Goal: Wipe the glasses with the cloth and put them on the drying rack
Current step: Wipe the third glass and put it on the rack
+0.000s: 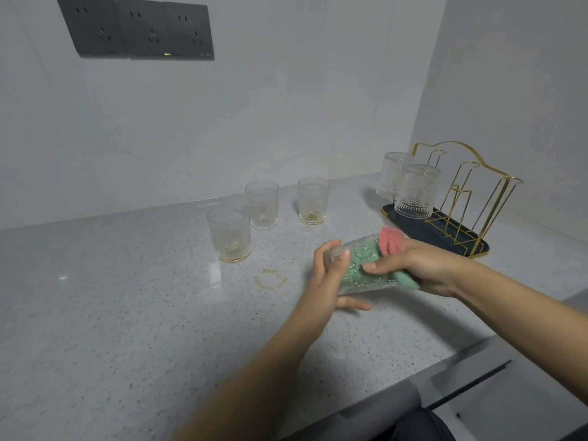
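— What's held?
— An embossed clear glass [359, 268], lying sideways above the speckled bench's [127, 313] front right, left hand [327, 281] curled round its base.
— The other?
— Right hand [420, 268] pinches a green-pink cloth [391, 241] into its mouth.

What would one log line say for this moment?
step: wiping | left hand: holds glass | right hand: cloth | rack: two glasses
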`<action>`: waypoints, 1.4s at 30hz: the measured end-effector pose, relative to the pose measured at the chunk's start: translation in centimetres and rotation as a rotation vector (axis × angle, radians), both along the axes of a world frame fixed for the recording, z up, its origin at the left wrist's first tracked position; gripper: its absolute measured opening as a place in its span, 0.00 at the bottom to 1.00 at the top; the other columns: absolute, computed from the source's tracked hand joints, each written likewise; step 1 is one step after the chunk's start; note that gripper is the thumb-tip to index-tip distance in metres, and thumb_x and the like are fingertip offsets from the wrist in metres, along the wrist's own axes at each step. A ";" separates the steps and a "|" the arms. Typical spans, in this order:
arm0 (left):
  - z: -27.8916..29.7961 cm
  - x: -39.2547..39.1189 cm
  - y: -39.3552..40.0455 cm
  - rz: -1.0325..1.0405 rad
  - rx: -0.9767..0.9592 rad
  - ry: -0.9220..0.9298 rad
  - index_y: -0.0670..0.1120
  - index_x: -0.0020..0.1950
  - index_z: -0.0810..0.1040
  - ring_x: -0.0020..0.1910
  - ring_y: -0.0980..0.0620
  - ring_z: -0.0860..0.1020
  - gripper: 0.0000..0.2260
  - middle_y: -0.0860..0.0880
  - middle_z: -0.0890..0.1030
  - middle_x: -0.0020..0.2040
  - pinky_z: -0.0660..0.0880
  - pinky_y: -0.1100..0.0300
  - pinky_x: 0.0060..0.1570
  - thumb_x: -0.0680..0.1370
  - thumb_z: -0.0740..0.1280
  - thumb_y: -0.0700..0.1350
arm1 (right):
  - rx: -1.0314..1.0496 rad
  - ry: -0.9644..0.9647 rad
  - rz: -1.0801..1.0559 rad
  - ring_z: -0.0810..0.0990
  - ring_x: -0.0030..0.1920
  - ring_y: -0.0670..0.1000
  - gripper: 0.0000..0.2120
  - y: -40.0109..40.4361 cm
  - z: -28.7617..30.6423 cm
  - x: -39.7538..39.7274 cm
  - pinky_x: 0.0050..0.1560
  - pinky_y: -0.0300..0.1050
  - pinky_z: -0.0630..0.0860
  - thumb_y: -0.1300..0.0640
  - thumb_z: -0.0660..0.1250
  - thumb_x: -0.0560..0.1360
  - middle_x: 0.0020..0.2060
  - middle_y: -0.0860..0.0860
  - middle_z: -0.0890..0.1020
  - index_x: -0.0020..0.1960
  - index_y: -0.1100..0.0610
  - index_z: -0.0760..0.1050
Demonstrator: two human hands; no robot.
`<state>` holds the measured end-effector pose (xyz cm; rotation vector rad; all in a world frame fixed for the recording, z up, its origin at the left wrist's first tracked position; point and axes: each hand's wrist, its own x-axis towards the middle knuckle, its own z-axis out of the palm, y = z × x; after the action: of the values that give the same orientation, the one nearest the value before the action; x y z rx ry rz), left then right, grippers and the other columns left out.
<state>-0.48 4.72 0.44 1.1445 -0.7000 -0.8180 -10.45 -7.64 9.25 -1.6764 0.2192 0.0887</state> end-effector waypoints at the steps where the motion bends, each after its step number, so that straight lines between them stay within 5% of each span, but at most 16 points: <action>1: -0.2 -0.2 0.0 0.048 0.006 -0.063 0.58 0.63 0.67 0.40 0.43 0.85 0.22 0.47 0.81 0.58 0.83 0.46 0.43 0.72 0.62 0.65 | 0.107 0.009 -0.018 0.83 0.44 0.51 0.11 -0.2 -0.3 0.2 0.45 0.39 0.80 0.67 0.66 0.70 0.44 0.56 0.85 0.52 0.62 0.78; 3: -0.6 -0.2 -0.3 0.085 0.002 -0.052 0.55 0.61 0.69 0.36 0.44 0.84 0.21 0.43 0.82 0.55 0.82 0.49 0.38 0.73 0.61 0.64 | 0.033 0.036 0.030 0.81 0.49 0.60 0.17 -0.1 -0.9 0.4 0.55 0.50 0.77 0.59 0.69 0.69 0.49 0.66 0.81 0.55 0.67 0.76; 5: 0.0 0.1 -0.1 0.012 0.019 0.101 0.47 0.63 0.72 0.40 0.45 0.85 0.25 0.41 0.83 0.54 0.82 0.51 0.34 0.75 0.59 0.64 | -0.299 0.047 0.186 0.78 0.53 0.64 0.21 0.4 -1.3 0.1 0.62 0.57 0.73 0.53 0.68 0.73 0.52 0.70 0.78 0.57 0.69 0.73; 8: 1.0 0.6 0.6 -0.122 0.207 0.239 0.45 0.56 0.80 0.37 0.50 0.84 0.24 0.46 0.86 0.42 0.82 0.55 0.33 0.80 0.56 0.63 | -0.592 0.045 0.311 0.78 0.56 0.43 0.12 1.1 -1.7 -0.1 0.62 0.38 0.72 0.57 0.64 0.77 0.56 0.48 0.80 0.60 0.57 0.74; 10: 0.7 0.6 0.7 -0.128 0.262 0.183 0.45 0.58 0.79 0.32 0.51 0.82 0.28 0.48 0.84 0.38 0.83 0.54 0.34 0.78 0.56 0.67 | -0.666 -0.030 0.301 0.79 0.53 0.42 0.10 1.1 -2.0 -0.2 0.57 0.37 0.74 0.59 0.64 0.77 0.52 0.45 0.82 0.58 0.56 0.75; 13: 0.3 0.4 0.6 -0.046 0.162 0.002 0.50 0.65 0.72 0.39 0.48 0.84 0.31 0.46 0.82 0.53 0.83 0.49 0.41 0.72 0.58 0.70 | -0.320 -0.121 0.133 0.82 0.44 0.42 0.09 1.1 -1.2 -0.7 0.43 0.30 0.75 0.66 0.62 0.76 0.41 0.43 0.85 0.54 0.60 0.75; 17: -0.7 -0.2 0.3 0.129 0.023 -0.238 0.59 0.56 0.71 0.35 0.50 0.79 0.11 0.48 0.80 0.50 0.78 0.54 0.33 0.78 0.61 0.62 | 0.121 -0.045 -0.065 0.81 0.51 0.58 0.14 0.7 -1.3 -0.9 0.50 0.44 0.79 0.58 0.66 0.71 0.51 0.63 0.82 0.54 0.65 0.78; 20: -0.4 -0.1 0.1 0.140 0.010 -0.087 0.54 0.53 0.75 0.38 0.48 0.82 0.14 0.49 0.83 0.44 0.79 0.51 0.38 0.78 0.60 0.61 | -0.267 -0.019 0.149 0.79 0.56 0.61 0.16 1.4 -1.6 -1.2 0.60 0.52 0.74 0.50 0.68 0.73 0.52 0.64 0.80 0.56 0.58 0.77; 23: 1.0 0.1 0.6 -0.031 0.143 0.187 0.46 0.50 0.81 0.35 0.49 0.83 0.22 0.47 0.84 0.38 0.80 0.56 0.34 0.80 0.58 0.62 | -0.775 -0.083 0.341 0.75 0.50 0.30 0.10 2.4 -1.5 -1.4 0.53 0.26 0.69 0.54 0.65 0.76 0.49 0.34 0.76 0.57 0.49 0.74; 25: 1.2 0.1 0.9 -0.088 0.199 0.217 0.44 0.49 0.81 0.29 0.51 0.80 0.23 0.47 0.83 0.35 0.78 0.61 0.26 0.79 0.58 0.62 | -0.934 -0.128 0.345 0.75 0.46 0.30 0.07 2.2 -1.3 -1.4 0.50 0.26 0.69 0.54 0.64 0.77 0.45 0.34 0.77 0.54 0.51 0.76; 29: 0.6 0.0 0.8 -0.004 0.129 -0.022 0.51 0.56 0.77 0.34 0.49 0.83 0.21 0.48 0.83 0.44 0.81 0.53 0.36 0.77 0.60 0.65 | -0.412 -0.095 0.120 0.80 0.40 0.38 0.04 1.8 0.2 -1.7 0.41 0.27 0.73 0.64 0.65 0.76 0.38 0.45 0.84 0.48 0.58 0.77; 31: 0.0 -0.4 0.6 0.063 0.057 -0.184 0.56 0.56 0.72 0.30 0.52 0.79 0.15 0.49 0.82 0.44 0.77 0.54 0.34 0.76 0.62 0.64 | -0.068 -0.058 -0.008 0.82 0.50 0.52 0.11 1.1 0.0 -1.5 0.49 0.37 0.78 0.62 0.67 0.73 0.47 0.56 0.84 0.53 0.66 0.77; 33: -0.4 -0.6 0.5 0.117 0.019 -0.229 0.56 0.54 0.71 0.28 0.54 0.76 0.13 0.50 0.80 0.41 0.73 0.56 0.30 0.77 0.61 0.62 | 0.025 -0.049 -0.007 0.78 0.56 0.64 0.18 1.2 -0.3 -1.3 0.58 0.47 0.76 0.58 0.66 0.72 0.52 0.67 0.80 0.56 0.69 0.75; 36: 0.3 -0.1 0.6 0.068 0.060 -0.021 0.48 0.50 0.76 0.26 0.53 0.75 0.18 0.49 0.80 0.35 0.70 0.61 0.24 0.78 0.60 0.63 | -0.475 -0.068 0.210 0.80 0.53 0.50 0.11 2.0 -0.9 -1.6 0.57 0.34 0.74 0.57 0.65 0.76 0.51 0.59 0.82 0.56 0.61 0.76; 39: 1.1 0.5 1.0 -0.127 0.275 0.189 0.45 0.44 0.79 0.23 0.52 0.73 0.23 0.48 0.79 0.29 0.67 0.66 0.21 0.79 0.58 0.63 | -1.058 -0.079 0.398 0.74 0.47 0.40 0.15 1.9 -2.1 -2.0 0.51 0.23 0.66 0.50 0.63 0.77 0.53 0.49 0.80 0.60 0.55 0.74; 42: 0.5 0.4 0.6 -0.158 0.275 0.158 0.43 0.49 0.81 0.28 0.52 0.77 0.27 0.46 0.81 0.35 0.73 0.64 0.24 0.78 0.56 0.66 | -0.980 -0.122 0.260 0.77 0.41 0.39 0.08 1.0 -2.0 -2.1 0.45 0.30 0.71 0.51 0.64 0.76 0.42 0.43 0.80 0.50 0.54 0.77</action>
<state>-0.05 5.33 0.99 1.2645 -0.5631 -1.1530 -12.52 -6.68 7.23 -2.6735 -0.0772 0.0768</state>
